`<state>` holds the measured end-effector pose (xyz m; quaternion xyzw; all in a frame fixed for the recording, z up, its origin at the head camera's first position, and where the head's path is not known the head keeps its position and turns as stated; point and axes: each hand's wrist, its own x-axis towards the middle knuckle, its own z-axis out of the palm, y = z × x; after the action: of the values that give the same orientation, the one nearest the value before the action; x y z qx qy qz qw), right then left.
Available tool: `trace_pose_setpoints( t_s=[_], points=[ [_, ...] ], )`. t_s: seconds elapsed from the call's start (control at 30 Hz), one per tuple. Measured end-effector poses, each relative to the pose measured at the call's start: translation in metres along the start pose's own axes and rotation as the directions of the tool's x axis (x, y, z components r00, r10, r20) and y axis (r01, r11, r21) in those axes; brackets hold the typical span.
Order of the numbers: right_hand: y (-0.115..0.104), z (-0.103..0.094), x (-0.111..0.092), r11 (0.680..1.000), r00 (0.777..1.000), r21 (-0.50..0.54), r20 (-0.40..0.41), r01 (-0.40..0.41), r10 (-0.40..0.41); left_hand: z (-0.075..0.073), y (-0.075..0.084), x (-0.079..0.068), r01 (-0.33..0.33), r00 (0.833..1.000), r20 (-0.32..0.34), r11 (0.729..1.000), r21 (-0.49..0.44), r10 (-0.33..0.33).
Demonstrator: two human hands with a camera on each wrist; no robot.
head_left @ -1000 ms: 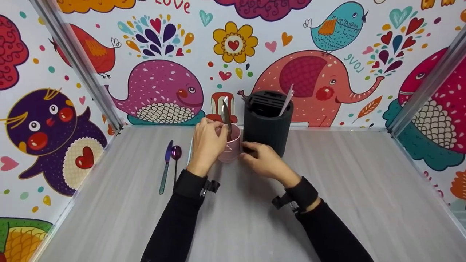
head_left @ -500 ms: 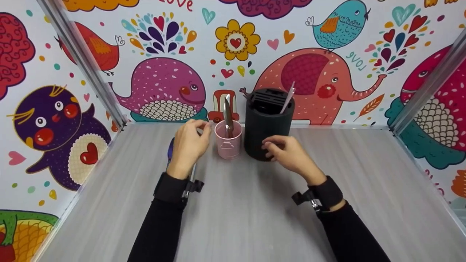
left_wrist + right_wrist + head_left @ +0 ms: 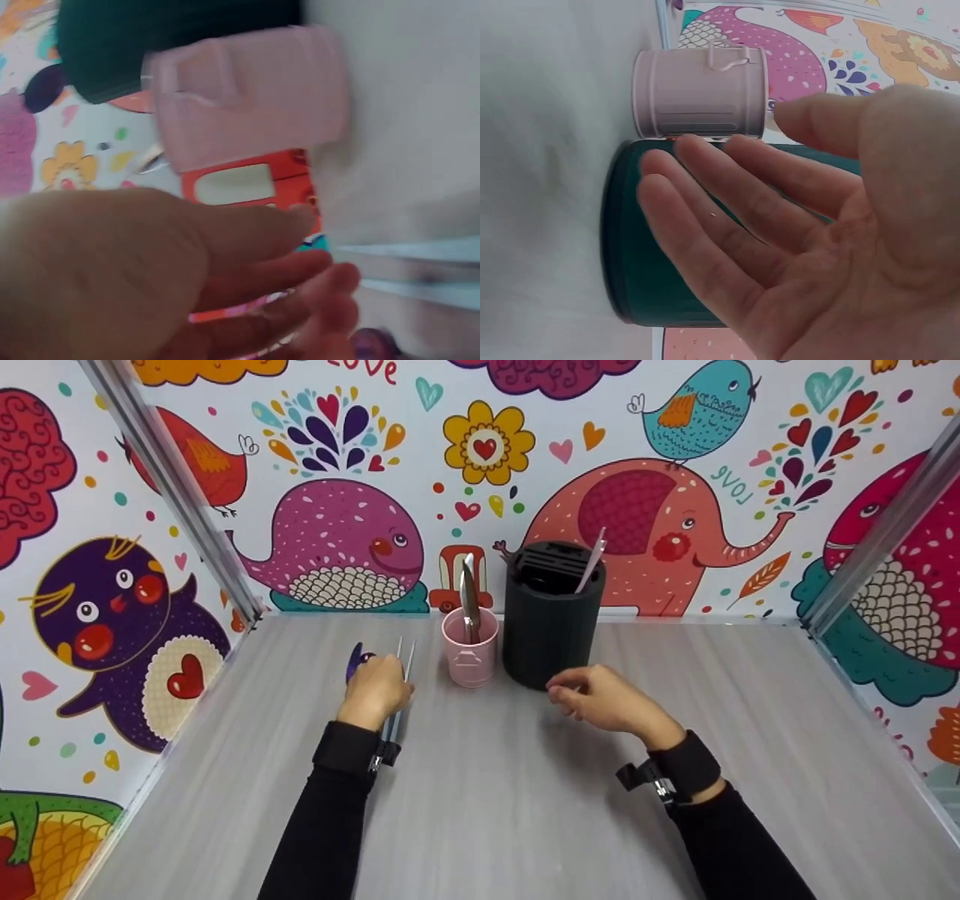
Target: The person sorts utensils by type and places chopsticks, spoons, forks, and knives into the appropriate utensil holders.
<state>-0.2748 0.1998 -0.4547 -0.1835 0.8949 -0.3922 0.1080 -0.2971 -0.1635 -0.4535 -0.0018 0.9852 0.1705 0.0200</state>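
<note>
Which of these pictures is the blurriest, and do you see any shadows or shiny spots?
Left wrist view: blurriest, the pink cup and thin pale prongs look smeared; right wrist view: cup fairly crisp, table soft; head view: clearest overall, with a soft shadow beneath the right hand and a glint on the metal utensil in the cup.

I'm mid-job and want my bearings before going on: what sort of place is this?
Probably a small purpose-built work booth rather than an ordinary kitchen. Cartoon-printed panels wall in a grey tabletop, and metal posts run up the corners.
</note>
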Motion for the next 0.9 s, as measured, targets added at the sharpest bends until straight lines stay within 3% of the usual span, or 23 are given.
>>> trace_pose_setpoints(
  t_s=[0.2,0.37,0.47,0.57,0.67,0.77,0.9],
  points=[
    [0.006,0.003,0.001,0.999,0.998,-0.031,0.058,0.011,-0.009,0.016,0.0,0.003,-0.001,0.999,-0.032,0.999,0.04,0.002],
    [0.009,0.0,0.0,0.999,0.999,-0.027,0.042,-0.02,0.021,0.026,-0.001,0.008,-0.003,0.999,-0.045,0.997,0.073,0.007],
    [0.01,-0.003,0.001,0.999,0.999,-0.022,0.024,-0.032,0.033,0.039,-0.01,0.021,-0.017,0.998,-0.06,0.995,0.096,0.022],
    [0.013,-0.006,0.003,0.998,0.998,-0.019,-0.003,-0.058,0.058,0.062,-0.03,0.044,-0.027,0.997,-0.068,0.995,0.095,0.034],
    [0.018,-0.011,0.005,0.994,0.989,-0.027,-0.106,-0.104,0.1,0.082,-0.048,0.066,-0.036,0.997,-0.067,0.997,0.069,0.04],
    [0.023,-0.015,0.008,0.986,0.945,-0.015,-0.289,-0.167,0.155,0.097,-0.062,0.079,-0.06,0.994,-0.086,0.997,0.041,0.063],
    [0.031,-0.018,0.015,0.98,0.852,0.099,-0.484,-0.174,0.2,0.1,-0.062,0.08,-0.077,0.993,-0.094,0.997,0.01,0.077]
  ],
)
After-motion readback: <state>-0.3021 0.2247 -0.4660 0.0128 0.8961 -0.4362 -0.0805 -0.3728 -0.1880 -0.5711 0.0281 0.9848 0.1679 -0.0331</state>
